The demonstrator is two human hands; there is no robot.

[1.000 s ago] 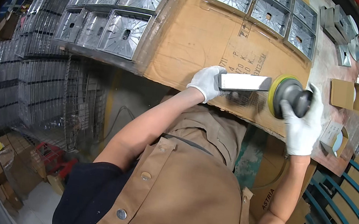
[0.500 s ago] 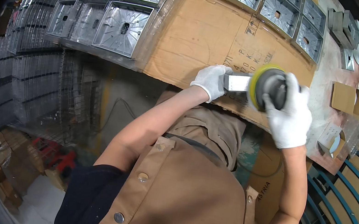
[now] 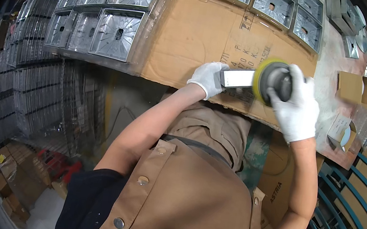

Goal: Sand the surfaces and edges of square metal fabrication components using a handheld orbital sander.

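Both my hands wear white gloves over a cardboard-covered bench [image 3: 195, 35]. My left hand [image 3: 208, 78] grips one end of a flat, pale metal piece [image 3: 237, 78] held edge-on above the cardboard. My right hand [image 3: 294, 107] is wrapped over a round hand sander [image 3: 271, 80] with a yellow pad. The pad is pressed against the other end of the metal piece, so that end is hidden.
Square ribbed metal trays lie in wrap at the bench's left [image 3: 107, 22] and at the back [image 3: 271, 4]. More trays are stacked on the floor at left [image 3: 21, 90]. Small cardboard boxes [image 3: 350, 87] and metal parts sit right. Blue rails [image 3: 360, 202] run lower right.
The sander and my right hand have slid left along the metal piece toward my left hand, covering more of it. My left hand keeps its grip.
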